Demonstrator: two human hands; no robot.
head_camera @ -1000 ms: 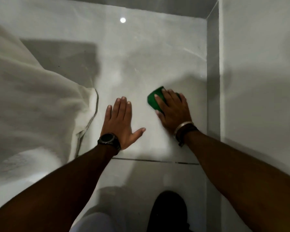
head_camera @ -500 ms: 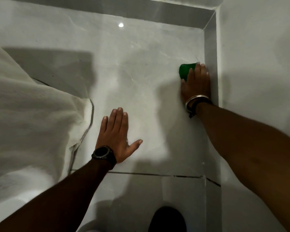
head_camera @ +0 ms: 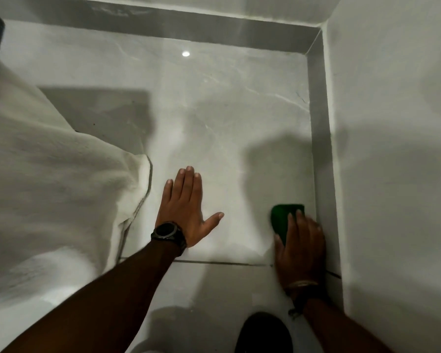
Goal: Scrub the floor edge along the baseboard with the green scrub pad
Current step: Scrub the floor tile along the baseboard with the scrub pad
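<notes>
Head view shows the right hand (head_camera: 301,248) pressed flat on the green pad (head_camera: 281,220), fingers laid close together over its near half, pinning it to the floor (head_camera: 227,128) rather than pinching it. The pad sits on the tile just beside the baseboard (head_camera: 321,149) at the right, its far edge showing beyond the fingertips; whether it touches the baseboard itself I cannot tell. The left hand (head_camera: 186,212) lies spread on the floor well apart from the pad, palm down, thumb out, seemingly bracing the body, with a watch (head_camera: 167,231) on its wrist. A grout line (head_camera: 214,262) runs across the floor just below both hands, and a white cloth (head_camera: 56,187) is heaped at the left, its edge near the left hand. Likely risks: the pad could slip out from under the flat fingers on the glossy tile, since nothing grips it; the knuckles could scrape the baseboard because the hand rides so close to it; and the bracing hand could slide if the tile is wet. Count: two hands, one pad, one watch, one cloth, one dark shoe (head_camera: 264,332) at the bottom edge.
</notes>
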